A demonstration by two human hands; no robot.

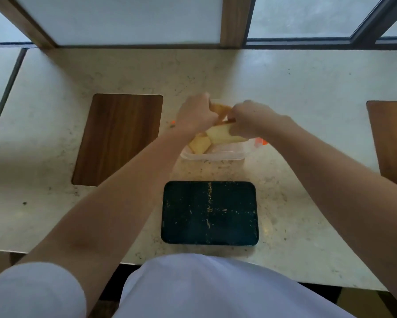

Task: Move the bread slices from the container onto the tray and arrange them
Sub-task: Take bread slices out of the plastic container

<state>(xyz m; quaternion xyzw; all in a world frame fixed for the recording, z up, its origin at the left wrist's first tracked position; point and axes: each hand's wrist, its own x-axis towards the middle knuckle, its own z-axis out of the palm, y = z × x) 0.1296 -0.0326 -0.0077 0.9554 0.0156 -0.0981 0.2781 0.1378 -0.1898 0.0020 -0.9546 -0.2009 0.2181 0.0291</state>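
Note:
A clear plastic container [212,155] sits on the counter beyond a black rectangular tray [210,213] that bears only crumbs. Pale bread slices [201,144] lie inside the container. My left hand [195,114] and my right hand [250,121] are both over the container, fingers closed around bread. The right hand grips a pale slice [222,135] lifted above the container's rim. The left hand pinches a browner, crusted slice [220,110] between the two hands. The far part of the container is hidden by my hands.
A wooden inlay panel [118,138] lies in the stone counter to the left, another [392,141] at the right edge. Orange clips [260,141] show at the container's sides. Windows and wooden posts stand behind the counter. My white-clothed lap is at the bottom.

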